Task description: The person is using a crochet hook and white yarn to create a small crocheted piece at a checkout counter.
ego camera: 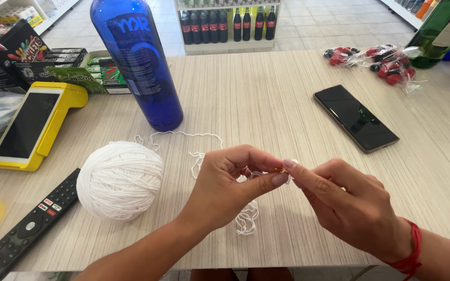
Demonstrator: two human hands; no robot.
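Note:
My left hand (230,184) and my right hand (347,205) meet over the wooden counter (266,99), fingertips pinched together on a strand of white yarn (246,216). A small orange-gold tip, perhaps a hook, shows between the fingers (278,169); what it is I cannot tell for sure. The strand runs in loose loops across the counter to a white yarn ball (120,180) lying left of my left hand. A red string bracelet (411,250) sits on my right wrist.
A tall blue bottle (139,62) stands behind the yarn. A yellow card terminal (35,125) and a black remote (24,226) lie at left, a black phone (355,117) at right, wrapped red sweets (376,60) and a green bottle (438,31) far right.

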